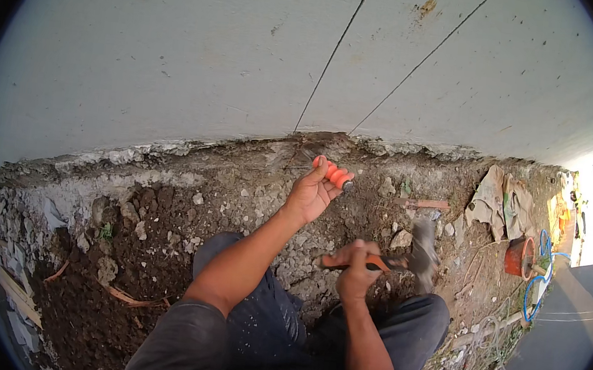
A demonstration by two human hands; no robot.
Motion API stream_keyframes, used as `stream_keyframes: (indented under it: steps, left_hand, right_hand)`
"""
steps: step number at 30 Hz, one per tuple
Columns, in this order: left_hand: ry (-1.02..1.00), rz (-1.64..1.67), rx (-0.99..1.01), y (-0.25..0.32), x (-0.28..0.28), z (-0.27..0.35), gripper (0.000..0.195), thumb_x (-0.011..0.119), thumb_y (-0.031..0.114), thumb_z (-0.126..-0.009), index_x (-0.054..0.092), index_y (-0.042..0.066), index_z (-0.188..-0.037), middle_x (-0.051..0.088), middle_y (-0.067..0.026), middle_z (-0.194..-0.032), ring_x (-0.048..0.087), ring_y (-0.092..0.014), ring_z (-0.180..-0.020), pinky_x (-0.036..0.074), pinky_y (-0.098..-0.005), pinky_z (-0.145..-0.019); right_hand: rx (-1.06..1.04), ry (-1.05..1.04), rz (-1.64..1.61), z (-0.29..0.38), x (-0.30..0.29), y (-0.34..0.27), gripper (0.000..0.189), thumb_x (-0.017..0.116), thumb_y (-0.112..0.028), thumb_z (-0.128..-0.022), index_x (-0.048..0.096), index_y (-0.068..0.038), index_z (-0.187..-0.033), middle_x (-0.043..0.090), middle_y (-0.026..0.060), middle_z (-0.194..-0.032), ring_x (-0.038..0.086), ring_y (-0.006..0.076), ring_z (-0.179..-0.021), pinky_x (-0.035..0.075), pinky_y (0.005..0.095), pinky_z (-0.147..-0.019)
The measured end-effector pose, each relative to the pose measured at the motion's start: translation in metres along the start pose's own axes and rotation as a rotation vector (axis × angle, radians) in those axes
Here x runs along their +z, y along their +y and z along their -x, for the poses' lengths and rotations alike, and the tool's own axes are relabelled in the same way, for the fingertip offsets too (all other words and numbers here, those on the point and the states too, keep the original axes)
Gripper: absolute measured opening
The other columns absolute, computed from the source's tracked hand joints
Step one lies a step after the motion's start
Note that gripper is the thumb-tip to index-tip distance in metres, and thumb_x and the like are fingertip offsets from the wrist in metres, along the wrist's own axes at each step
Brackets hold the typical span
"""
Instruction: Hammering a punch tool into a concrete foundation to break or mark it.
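My left hand [313,193] holds the ribbed orange grip of a chisel [336,174], whose metal shaft points at the base of the grey wall [207,58]. The chisel's tip is hard to make out against the rough, broken edge under the wall. Lower and to the right, my right hand [359,268] grips a hammer [393,263] by its orange and black handle. The hammer's head is blurred and lies to the right of the hand, apart from the chisel. Two thin dark lines run down the wall to the broken edge near the chisel.
Dark loose soil [98,294] and stones lie at the left, with wood pieces [21,295] at the far left. At the right are crumpled brown paper [502,202], an orange bucket [520,257], a blue hose [527,298] and pale cord [496,332] beside grey pavement.
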State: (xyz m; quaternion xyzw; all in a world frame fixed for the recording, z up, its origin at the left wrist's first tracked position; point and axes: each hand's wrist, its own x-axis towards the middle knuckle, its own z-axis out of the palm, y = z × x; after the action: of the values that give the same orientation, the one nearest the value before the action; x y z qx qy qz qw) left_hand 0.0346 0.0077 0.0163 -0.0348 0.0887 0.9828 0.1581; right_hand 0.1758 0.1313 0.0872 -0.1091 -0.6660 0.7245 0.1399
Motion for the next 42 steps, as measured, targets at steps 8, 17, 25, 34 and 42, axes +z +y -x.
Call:
stream_keyframes:
  steps: [8,17,25,34,42]
  left_hand:
    - [0.044,-0.078,0.032,0.021,-0.018,0.010,0.027,0.062,0.035,-0.096,0.057,0.012,-0.108,0.067,-0.0100,-0.115,0.060,-0.029,-0.121,0.056,-0.0365,-0.094]
    - [0.036,-0.045,0.030,0.010,-0.005,-0.001,0.028,0.061,0.039,-0.096,0.057,0.014,-0.108,0.067,-0.0109,-0.116,0.063,-0.027,-0.117,0.057,-0.0350,-0.088]
    - [0.027,-0.020,0.067,0.022,-0.014,0.006,0.032,0.060,0.039,-0.096,0.056,0.011,-0.111,0.066,-0.0139,-0.118,0.063,-0.028,-0.117,0.057,-0.0356,-0.092]
    - [0.029,0.004,0.023,0.006,-0.003,-0.001,0.030,0.063,0.038,-0.095,0.056,0.013,-0.110,0.065,-0.0083,-0.117,0.060,-0.028,-0.122,0.056,-0.0339,-0.090]
    - [0.036,-0.033,0.047,0.022,-0.016,0.005,0.032,0.065,0.039,-0.093,0.056,0.014,-0.110,0.065,-0.0080,-0.116,0.063,-0.027,-0.117,0.055,-0.0362,-0.094]
  right_hand:
    - [0.268,-0.173,0.109,-0.004,-0.016,-0.082,0.026,0.068,-0.019,-0.092,0.052,-0.004,-0.077,0.052,0.0040,-0.057,0.049,0.0139,-0.045,0.046,0.0303,-0.046]
    - [0.431,-0.267,0.041,-0.001,0.006,0.008,0.030,0.059,-0.019,-0.095,0.045,-0.006,-0.072,0.045,0.0038,-0.058,0.046,0.0163,-0.047,0.045,0.0332,-0.052]
    - [0.179,-0.218,0.071,-0.013,-0.017,-0.091,0.024,0.065,-0.019,-0.092,0.051,-0.005,-0.080,0.051,0.0038,-0.057,0.050,0.0145,-0.045,0.043,0.0304,-0.046]
    - [0.363,-0.182,0.089,-0.002,0.019,-0.009,0.024,0.057,-0.010,-0.094,0.047,-0.006,-0.073,0.049,0.0061,-0.058,0.048,0.0172,-0.048,0.043,0.0329,-0.050]
    - [0.143,-0.133,-0.096,-0.017,-0.018,-0.102,0.023,0.061,-0.014,-0.093,0.046,-0.006,-0.078,0.046,0.0039,-0.060,0.047,0.0148,-0.048,0.044,0.0330,-0.049]
